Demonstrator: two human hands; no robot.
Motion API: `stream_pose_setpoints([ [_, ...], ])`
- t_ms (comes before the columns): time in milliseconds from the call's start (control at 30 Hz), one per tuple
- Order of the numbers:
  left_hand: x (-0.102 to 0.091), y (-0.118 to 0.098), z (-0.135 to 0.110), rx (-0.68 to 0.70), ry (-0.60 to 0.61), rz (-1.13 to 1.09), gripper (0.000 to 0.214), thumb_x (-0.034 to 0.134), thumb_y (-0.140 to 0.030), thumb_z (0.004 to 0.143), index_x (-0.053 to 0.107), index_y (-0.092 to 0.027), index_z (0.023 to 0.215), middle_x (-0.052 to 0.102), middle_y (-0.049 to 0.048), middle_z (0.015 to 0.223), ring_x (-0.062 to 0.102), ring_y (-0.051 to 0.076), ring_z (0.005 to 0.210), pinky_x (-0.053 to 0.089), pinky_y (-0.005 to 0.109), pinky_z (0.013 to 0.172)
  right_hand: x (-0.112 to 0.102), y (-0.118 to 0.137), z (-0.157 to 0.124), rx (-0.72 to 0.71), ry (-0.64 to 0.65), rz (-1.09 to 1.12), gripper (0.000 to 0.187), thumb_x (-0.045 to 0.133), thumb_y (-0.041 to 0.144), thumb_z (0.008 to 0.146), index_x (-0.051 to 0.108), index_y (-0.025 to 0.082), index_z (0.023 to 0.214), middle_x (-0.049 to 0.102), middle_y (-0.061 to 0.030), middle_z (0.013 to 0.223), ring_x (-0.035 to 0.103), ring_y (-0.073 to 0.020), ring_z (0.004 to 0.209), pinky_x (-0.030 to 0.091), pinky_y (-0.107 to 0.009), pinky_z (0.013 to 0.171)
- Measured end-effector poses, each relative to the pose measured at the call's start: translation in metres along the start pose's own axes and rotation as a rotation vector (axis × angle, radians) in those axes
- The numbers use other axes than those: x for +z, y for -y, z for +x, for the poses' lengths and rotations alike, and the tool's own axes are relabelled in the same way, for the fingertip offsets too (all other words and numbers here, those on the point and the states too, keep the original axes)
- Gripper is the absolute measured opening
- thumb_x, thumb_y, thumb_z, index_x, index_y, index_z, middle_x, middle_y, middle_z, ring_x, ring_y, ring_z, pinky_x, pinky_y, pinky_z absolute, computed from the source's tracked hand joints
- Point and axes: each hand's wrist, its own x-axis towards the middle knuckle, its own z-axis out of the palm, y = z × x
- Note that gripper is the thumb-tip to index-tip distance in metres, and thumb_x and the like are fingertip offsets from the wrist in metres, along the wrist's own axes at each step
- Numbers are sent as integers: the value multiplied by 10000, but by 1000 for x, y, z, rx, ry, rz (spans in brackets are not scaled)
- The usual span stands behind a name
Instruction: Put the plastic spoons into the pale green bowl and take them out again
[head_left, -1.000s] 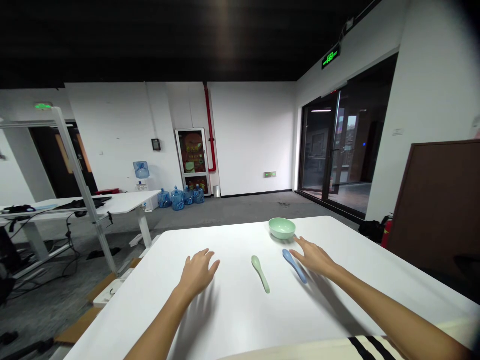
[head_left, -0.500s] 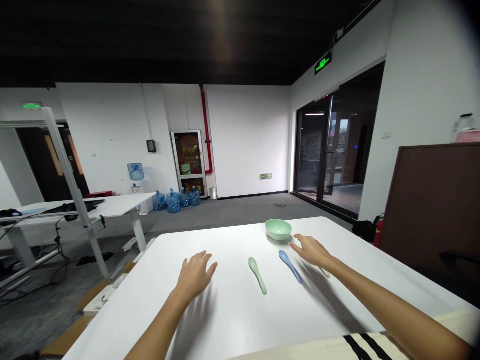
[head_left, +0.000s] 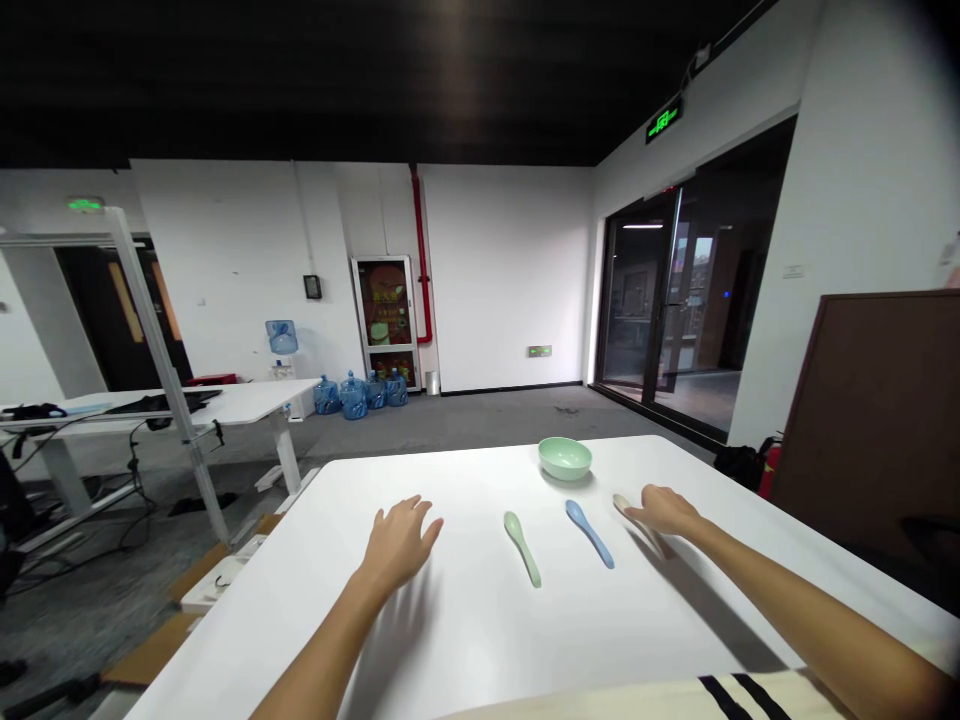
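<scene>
My left hand (head_left: 399, 542) lies flat and open on the white table (head_left: 465, 640), fingers spread, holding nothing. A green spoon (head_left: 522, 547) and a blue spoon (head_left: 589, 532) lie side by side in the middle. My right hand (head_left: 666, 512) rests to the right of the blue spoon, with its fingers curled over a beige spoon (head_left: 625, 505) whose bowl sticks out past the fingertips. A mint green bowl (head_left: 565, 458) stands near the far edge, just beyond the spoons.
A dark brown panel (head_left: 877, 400) stands to the right of the table. Another white desk (head_left: 172, 405) with cables and a metal frame is at the left. Several blue water jugs (head_left: 358, 393) sit by the far wall. Glass doors (head_left: 675, 310) are at the right.
My right hand has moved right, away from the blue spoon, uncovering a beige spoon and settling on it. My left hand has stayed flat.
</scene>
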Motion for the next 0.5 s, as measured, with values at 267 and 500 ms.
stream_pose_setpoints([
  [267,0,-1,0,10,9,19,509,375,-446,1057,623,-232,1447,546,141,1607,521,320,1473,346,597,1234,15,-11,1,27,73,-6,269,738,391,788,674,164,917,749,-191,1094,742,-303,915,469,-338,686],
  [500,0,0,1,12,0,8,521,370,-447,1054,623,-219,1448,548,146,1603,508,325,1483,337,616,1235,15,-12,4,15,90,23,111,711,210,758,668,164,848,762,-181,983,731,-279,808,449,-334,655],
])
